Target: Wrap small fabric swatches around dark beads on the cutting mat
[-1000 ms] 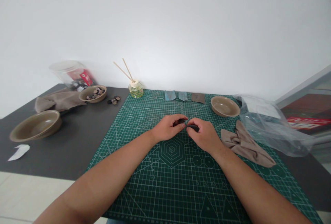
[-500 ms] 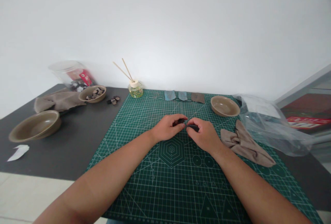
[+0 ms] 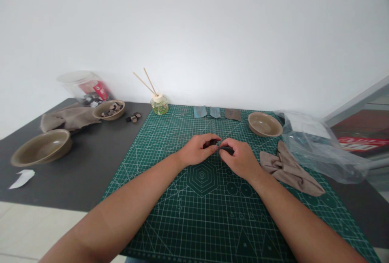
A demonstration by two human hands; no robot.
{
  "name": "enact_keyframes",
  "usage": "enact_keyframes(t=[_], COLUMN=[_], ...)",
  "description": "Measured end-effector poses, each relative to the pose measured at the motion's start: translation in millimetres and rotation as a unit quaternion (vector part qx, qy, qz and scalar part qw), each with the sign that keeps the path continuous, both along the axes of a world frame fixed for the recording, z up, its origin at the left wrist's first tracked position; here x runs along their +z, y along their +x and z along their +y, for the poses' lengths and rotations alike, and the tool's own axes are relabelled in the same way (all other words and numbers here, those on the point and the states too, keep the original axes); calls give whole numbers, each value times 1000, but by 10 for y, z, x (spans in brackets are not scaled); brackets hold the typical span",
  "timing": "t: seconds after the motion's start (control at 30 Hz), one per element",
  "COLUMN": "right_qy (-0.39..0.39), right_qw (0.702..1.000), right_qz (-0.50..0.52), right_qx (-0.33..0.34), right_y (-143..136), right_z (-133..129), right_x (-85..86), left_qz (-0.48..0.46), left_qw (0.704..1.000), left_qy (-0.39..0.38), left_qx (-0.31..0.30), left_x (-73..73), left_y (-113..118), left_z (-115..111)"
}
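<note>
Above the middle of the green cutting mat (image 3: 170, 222), my left hand (image 3: 199, 148) pinches a small dark piece (image 3: 209, 143) between thumb and fingers. Close beside it, my right hand (image 3: 238, 155) is closed on a slim black tool (image 3: 227, 148), whose tip points at the piece. The fingertips of both hands nearly meet. What the dark piece is cannot be made out, as the fingers hide most of it. A crumpled brown cloth (image 3: 291, 174) lies right of my right hand.
Sandpaper pieces (image 3: 233, 114), a tan bowl (image 3: 265, 125) and a reed diffuser (image 3: 159, 105) line the mat's back. A plastic bag (image 3: 322, 149) is at right. Leftward are a bowl of chips (image 3: 105, 109), loose chips (image 3: 133, 117), a large bowl (image 3: 42, 148), a cloth (image 3: 71, 119) and a jar (image 3: 85, 88).
</note>
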State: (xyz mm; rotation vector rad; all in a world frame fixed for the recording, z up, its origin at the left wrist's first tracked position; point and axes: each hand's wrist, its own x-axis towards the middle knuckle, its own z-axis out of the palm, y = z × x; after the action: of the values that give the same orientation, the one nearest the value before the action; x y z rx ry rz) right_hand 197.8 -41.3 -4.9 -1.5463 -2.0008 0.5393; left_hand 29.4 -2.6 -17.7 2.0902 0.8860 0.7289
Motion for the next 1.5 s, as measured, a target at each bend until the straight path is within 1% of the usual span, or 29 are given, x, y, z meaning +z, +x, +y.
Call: enact_keyframes(t=[0.73, 1.03, 1.5], right_qy=[-15, -7, -18], right_qw=[1000, 1000, 1000], right_qz=[7, 6, 8], right_qx=[12, 11, 10], right_y=[-8, -1, -3], right_z=[2, 12, 8], right_x=[-6, -13, -4], left_qz=[-3, -3, -1], left_qw=[1000, 1000, 1000], left_qy=[3, 2, 5], left_qx=[-3, -1, 0], left_x=[-17, -11, -32], left_y=[-2, 0, -5], left_z=[8, 2, 8])
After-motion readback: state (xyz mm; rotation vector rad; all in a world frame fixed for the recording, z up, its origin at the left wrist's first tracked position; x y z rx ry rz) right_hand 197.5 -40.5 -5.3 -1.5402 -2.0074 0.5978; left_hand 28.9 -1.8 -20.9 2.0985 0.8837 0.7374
